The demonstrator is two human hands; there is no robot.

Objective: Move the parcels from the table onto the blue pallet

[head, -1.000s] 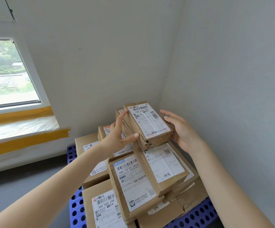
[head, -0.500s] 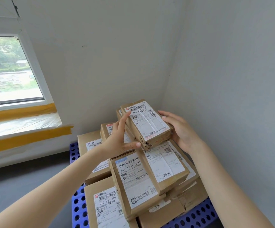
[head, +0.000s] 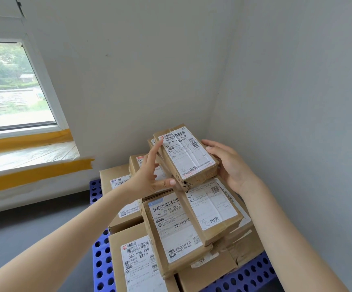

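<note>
A small brown parcel (head: 188, 155) with a white shipping label lies on top of the stack of parcels (head: 189, 224) on the blue pallet (head: 101, 258) in the room's corner. My left hand (head: 150, 175) touches the small parcel's left side, thumb under its near corner, fingers spread. On the parcel's right side rests my right hand (head: 227, 165), palm and fingers against it. Both hands flank the parcel with fingers loosely extended. The table is out of view.
The pallet sits against two grey walls meeting at a corner (head: 217, 98). A window (head: 13, 87) with a sill (head: 27, 157) edged in yellow tape is at the left. Grey floor (head: 34, 224) lies left of the pallet.
The small parcel stays on top of the stack with both hands on its sides. My left fingers have straightened a little; the view has shifted slightly.
</note>
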